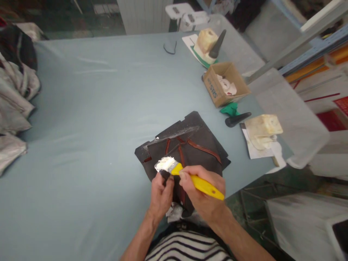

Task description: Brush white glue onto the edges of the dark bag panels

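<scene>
My right hand [203, 188] is closed round the yellow handle of a paintbrush [199, 183], whose white glue-laden bristles [164, 164] rest on a dark leather piece [190, 150] with brown straps. That piece lies on a black sheet [190, 121] near the table's front edge. My left hand [161, 195] pinches the near edge of the leather piece, just below the bristles, with a scrap of white paper beneath.
On the pale blue table [95, 108], a cardboard box [225, 84] with white rolls stands at the right. Two yellowish glue tubs [264, 127] [207, 42], black cone tools and a green scrap sit near it. Crumpled fabric [16, 90] lies at the left edge.
</scene>
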The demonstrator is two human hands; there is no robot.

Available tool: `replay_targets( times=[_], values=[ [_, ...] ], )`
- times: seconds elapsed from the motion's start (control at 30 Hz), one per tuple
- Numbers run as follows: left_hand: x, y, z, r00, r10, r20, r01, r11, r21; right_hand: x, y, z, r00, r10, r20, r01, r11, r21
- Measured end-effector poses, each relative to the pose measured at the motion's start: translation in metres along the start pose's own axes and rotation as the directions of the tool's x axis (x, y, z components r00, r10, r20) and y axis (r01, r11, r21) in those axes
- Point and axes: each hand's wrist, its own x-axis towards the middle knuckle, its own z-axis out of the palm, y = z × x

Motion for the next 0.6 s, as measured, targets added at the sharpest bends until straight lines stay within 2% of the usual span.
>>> replay_targets(
  times=[0.1,0.2,0.4,0.6],
  values=[
    [-0.004,0.0,0.001,0.998,0.056,-0.025,-0.055,0.997,0.058,0.007,0.017,-0.006,0.995,0.062,-0.073,-0.065,0.997,-0.033],
    [-0.009,0.004,0.0,0.996,0.064,-0.063,-0.056,0.991,0.123,0.012,0.038,-0.01,0.983,0.121,-0.141,-0.125,0.992,-0.022],
    [-0.026,0.007,-0.003,0.988,0.051,-0.143,-0.015,0.97,0.242,0.015,0.078,-0.018,0.938,0.25,-0.241,-0.238,0.968,0.077],
    [-0.037,0.003,-0.009,0.97,0.032,-0.24,0.04,0.957,0.287,0.017,0.105,-0.03,0.891,0.337,-0.305,-0.311,0.941,0.13]
  ],
)
